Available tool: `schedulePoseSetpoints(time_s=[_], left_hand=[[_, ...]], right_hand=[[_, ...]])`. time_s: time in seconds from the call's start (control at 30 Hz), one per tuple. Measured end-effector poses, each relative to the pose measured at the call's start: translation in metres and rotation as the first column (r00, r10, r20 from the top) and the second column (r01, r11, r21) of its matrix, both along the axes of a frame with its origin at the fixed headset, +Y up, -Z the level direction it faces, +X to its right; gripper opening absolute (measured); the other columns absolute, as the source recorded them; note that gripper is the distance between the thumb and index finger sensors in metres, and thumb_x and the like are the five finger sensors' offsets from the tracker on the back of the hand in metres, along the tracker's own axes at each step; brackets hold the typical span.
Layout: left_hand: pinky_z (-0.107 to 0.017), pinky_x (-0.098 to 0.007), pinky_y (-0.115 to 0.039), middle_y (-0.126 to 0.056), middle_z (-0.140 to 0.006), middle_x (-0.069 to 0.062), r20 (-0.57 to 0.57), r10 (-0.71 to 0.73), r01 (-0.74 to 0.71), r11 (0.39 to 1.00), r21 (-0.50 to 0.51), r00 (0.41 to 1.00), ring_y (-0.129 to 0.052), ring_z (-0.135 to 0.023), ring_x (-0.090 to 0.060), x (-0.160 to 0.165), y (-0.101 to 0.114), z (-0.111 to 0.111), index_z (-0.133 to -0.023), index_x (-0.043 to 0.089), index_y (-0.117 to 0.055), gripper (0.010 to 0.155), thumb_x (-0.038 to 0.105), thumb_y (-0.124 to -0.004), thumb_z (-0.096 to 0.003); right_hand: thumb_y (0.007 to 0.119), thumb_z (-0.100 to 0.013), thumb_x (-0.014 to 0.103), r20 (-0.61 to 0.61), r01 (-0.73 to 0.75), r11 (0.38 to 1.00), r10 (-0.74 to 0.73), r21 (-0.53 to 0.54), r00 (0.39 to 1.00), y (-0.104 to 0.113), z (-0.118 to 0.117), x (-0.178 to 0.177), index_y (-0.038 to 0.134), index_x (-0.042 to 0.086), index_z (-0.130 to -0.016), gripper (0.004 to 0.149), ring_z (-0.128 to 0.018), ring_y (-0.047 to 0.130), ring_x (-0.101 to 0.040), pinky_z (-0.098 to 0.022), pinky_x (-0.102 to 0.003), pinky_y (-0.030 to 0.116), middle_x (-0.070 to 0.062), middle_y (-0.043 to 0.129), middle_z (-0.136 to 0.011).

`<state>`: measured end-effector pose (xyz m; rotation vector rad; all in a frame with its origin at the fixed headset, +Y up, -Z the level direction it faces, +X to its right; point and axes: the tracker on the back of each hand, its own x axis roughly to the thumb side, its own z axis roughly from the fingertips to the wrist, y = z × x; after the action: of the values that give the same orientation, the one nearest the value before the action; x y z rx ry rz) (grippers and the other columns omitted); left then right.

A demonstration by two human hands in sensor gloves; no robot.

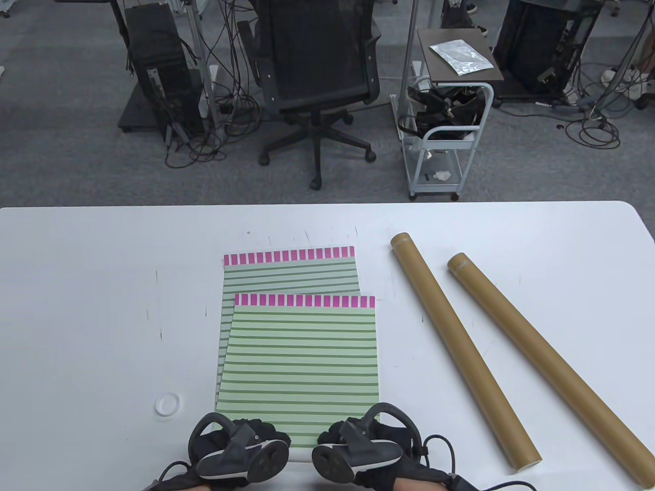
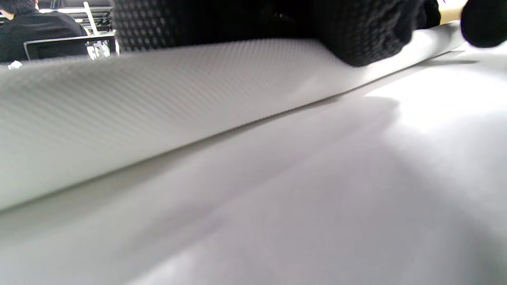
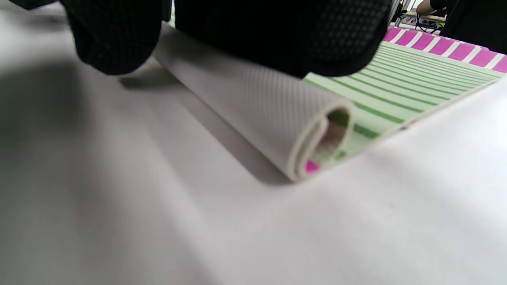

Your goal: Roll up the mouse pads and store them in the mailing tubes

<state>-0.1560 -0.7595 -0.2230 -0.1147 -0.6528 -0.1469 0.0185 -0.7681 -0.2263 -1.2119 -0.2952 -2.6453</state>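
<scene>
Currently both hands, left hand [image 1: 240, 450] and right hand [image 1: 361, 447], curl over the rolled near edge of the top mouse pad [image 1: 302, 368] at bottom centre. Second pad [image 1: 286, 276] lies beneath. Two mailing tubes [image 1: 460, 348] [image 1: 547, 368] lie right; contents not visible.

My left hand [image 1: 236, 450] and right hand [image 1: 358, 450] wore black gloves of knitted mesh with a fine dotted weave. Strapped on the back of each was a dark grey tracker: a rounded disc with a pale rim, and a hoop arching toward twelve o'clock. Thin black cables trailed off toward six o'clock.
</scene>
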Motion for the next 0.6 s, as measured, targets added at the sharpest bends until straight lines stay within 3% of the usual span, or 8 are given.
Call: schedulePoseSetpoints(time_s=[0.03, 0.23, 0.37, 0.6], left_hand=[[-0.041, -0.025, -0.090, -0.097, -0.069, 0.005, -0.001, -0.006, 0.006, 1.000, 0.007, 1.000, -0.101, -0.055, -0.015, 0.000, 0.000, 0.000, -0.079, 0.030, -0.085, 0.043, 0.046, -0.076, -0.0403], [-0.043, -0.021, -0.087, -0.090, -0.074, 0.009, -0.041, 0.019, -0.020, 0.999, -0.047, 0.999, -0.098, -0.057, -0.011, -0.008, -0.003, -0.006, -0.085, 0.036, -0.072, 0.047, 0.050, -0.073, -0.0399], [-0.047, -0.020, -0.087, -0.084, -0.082, 0.011, 0.055, -0.044, 0.043, 0.999, 0.017, 0.998, -0.095, -0.063, -0.010, -0.008, -0.004, -0.001, -0.087, 0.039, -0.067, 0.056, 0.055, -0.079, -0.0356], [-0.047, -0.023, -0.090, -0.093, -0.077, 0.009, 0.053, -0.053, 0.048, 0.995, 0.085, 0.997, -0.100, -0.063, -0.013, -0.003, 0.000, 0.003, -0.084, 0.034, -0.079, 0.049, 0.050, -0.080, -0.0374]], right_hand=[[0.080, -0.042, 0.041, -0.011, -0.021, 0.999, 0.021, 0.050, 1.000, -0.001, 0.000, 0.000, 0.063, 0.020, -0.095, 0.060, -0.053, 0.090, -0.020, -0.045, -0.036, 0.082, -0.002, 0.081, -0.078], [0.076, -0.044, 0.033, -0.008, 0.034, 0.997, -0.034, 0.072, 0.999, 0.005, -0.003, 0.000, 0.074, 0.017, -0.091, 0.050, -0.052, 0.096, -0.020, -0.043, -0.034, 0.085, -0.003, 0.091, -0.074], [0.073, -0.045, 0.031, 0.021, 0.043, 0.998, -0.044, 0.044, 0.999, 0.002, -0.008, 0.001, 0.074, 0.017, -0.091, 0.048, -0.052, 0.096, -0.020, -0.043, -0.035, 0.085, -0.003, 0.091, -0.073], [0.070, -0.046, 0.028, 0.068, 0.098, 0.995, -0.100, 0.023, 0.993, 0.001, -0.013, 0.008, 0.073, 0.018, -0.091, 0.047, -0.053, 0.096, -0.020, -0.044, -0.035, 0.084, -0.001, 0.090, -0.073]])
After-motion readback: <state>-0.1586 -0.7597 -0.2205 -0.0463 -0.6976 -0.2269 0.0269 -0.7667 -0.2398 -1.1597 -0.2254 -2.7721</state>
